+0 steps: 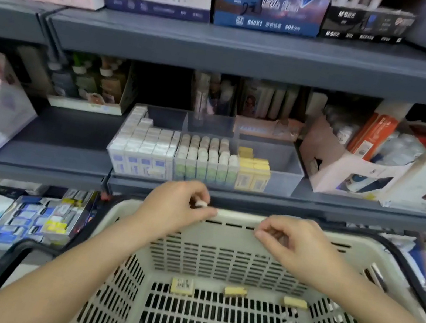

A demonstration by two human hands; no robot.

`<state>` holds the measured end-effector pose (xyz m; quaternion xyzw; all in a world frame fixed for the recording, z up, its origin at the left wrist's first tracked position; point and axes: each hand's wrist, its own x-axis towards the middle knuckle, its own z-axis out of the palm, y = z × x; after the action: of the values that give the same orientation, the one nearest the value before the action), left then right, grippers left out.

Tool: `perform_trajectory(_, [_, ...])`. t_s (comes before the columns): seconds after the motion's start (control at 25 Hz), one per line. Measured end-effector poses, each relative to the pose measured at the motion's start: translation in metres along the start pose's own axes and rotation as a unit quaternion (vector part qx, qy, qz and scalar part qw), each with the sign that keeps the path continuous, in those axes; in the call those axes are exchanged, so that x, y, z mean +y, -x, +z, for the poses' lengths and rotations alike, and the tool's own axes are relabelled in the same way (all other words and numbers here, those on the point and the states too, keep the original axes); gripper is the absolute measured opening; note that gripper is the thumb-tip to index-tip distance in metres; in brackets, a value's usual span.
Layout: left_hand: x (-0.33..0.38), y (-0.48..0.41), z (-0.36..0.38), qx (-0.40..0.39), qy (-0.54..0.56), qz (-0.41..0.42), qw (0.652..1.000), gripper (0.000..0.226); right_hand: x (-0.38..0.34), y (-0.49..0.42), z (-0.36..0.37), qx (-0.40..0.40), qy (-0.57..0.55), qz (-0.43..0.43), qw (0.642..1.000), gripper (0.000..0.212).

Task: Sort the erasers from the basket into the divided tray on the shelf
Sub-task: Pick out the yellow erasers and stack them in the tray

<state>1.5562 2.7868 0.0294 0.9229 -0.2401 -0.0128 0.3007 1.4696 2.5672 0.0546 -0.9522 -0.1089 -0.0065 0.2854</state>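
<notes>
Tray on shelf, behind basket

Head view, close, looking forward-down over basket toward shelf.

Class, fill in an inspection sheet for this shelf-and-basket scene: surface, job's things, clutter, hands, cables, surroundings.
Surface: the grey shelf carries the clear divided tray.
Job's things: the tray holds blue-labelled erasers at its left, green-labelled erasers in the middle and yellow erasers to their right, with bare room beside them. Loose erasers lie on the floor of the basket.
Clutter: nothing seen.
Hands: the left hand pinches a small pale eraser above the basket rim. The right hand is curled at the rim; whether it holds anything is unclear.
Cables: nothing seen.
Surroundings: stationery boxes fill the shelves around.
</notes>
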Motion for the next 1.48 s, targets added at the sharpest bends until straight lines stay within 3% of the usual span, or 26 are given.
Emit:
perform_trajectory(0.12, [0.004, 0.028, 0.004, 0.086, 0.074, 0.064, 0.991, 0.013, 0.003, 0.007, 0.036, -0.112, 0.038, 0.015, 0.993, 0.016])
perform_trajectory(0.24, [0.005, 0.058, 0.029, -0.024, 0.048, 0.068, 0.996, 0.014, 0.004, 0.004, 0.079, -0.197, 0.068, 0.011, 0.978, 0.02])
perform_trajectory(0.36, [-0.013, 0.076, 0.069, -0.149, 0.024, -0.007, 0.989, 0.008, 0.008, 0.008, 0.124, -0.267, 0.106, 0.041, 0.957, 0.026])
perform_trajectory(0.52, [-0.054, 0.087, 0.102, -0.183, -0.032, -0.114, 0.976, 0.018, 0.02, 0.025, 0.159, -0.331, 0.136, 0.091, 0.929, 0.037])
perform_trajectory(0.76, [-0.084, 0.086, 0.121, -0.246, -0.116, -0.106, 0.957, 0.04, 0.02, 0.055, 0.178, -0.348, 0.033, 0.091, 0.933, 0.043])
perform_trajectory(0.96, [-0.079, 0.088, 0.14, -0.211, -0.144, -0.135, 0.957, 0.045, 0.018, 0.064, 0.192, -0.359, 0.021, 0.077, 0.93, 0.059])
perform_trajectory(1.08, [-0.082, 0.089, 0.141, -0.204, -0.127, -0.121, 0.963, 0.048, 0.012, 0.066, 0.202, -0.343, 0.011, 0.079, 0.936, 0.078])
perform_trajectory(1.2, [-0.083, 0.09, 0.141, -0.249, -0.096, -0.14, 0.954, 0.056, 0.002, 0.064, 0.214, -0.337, 0.034, 0.063, 0.939, 0.098])
perform_trajectory(1.32, [-0.087, 0.088, 0.138, -0.289, -0.049, -0.196, 0.936, 0.045, -0.006, 0.06, 0.224, -0.346, 0.063, 0.034, 0.935, 0.091])
perform_trajectory(1.48, [-0.087, 0.084, 0.126, -0.326, 0.081, -0.273, 0.901, 0.038, -0.002, 0.056, 0.218, -0.34, 0.02, 0.064, 0.938, 0.059])
